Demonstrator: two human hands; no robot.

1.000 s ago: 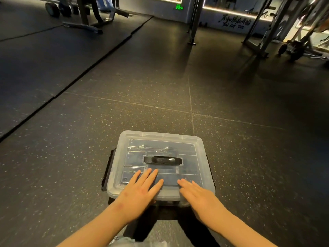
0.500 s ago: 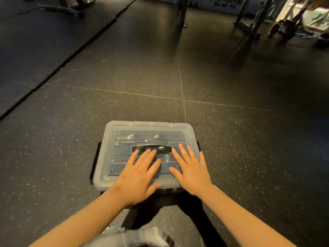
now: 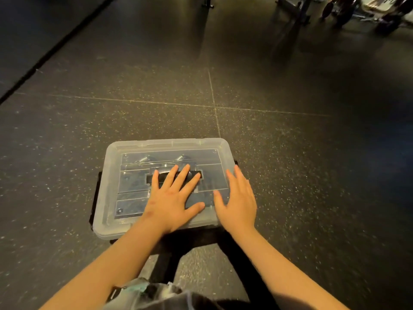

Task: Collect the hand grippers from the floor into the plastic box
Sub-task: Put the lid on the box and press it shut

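The clear rectangular plastic box sits lidded on the dark speckled rubber floor. The metal springs of the hand grippers show through its far side. Sealing it probably needs even downward pressure near the edges, then the black side latch snapped shut. The left hand lies flat mid-lid, fingers spread. The right hand lies flat at the lid's right edge, fingers nearly together and holding nothing.

No legible text, label, brand or number found. Lid of plastic box: clear, no readable marking. Far right, pale panel with dark marks: too blurred and cropped to read.
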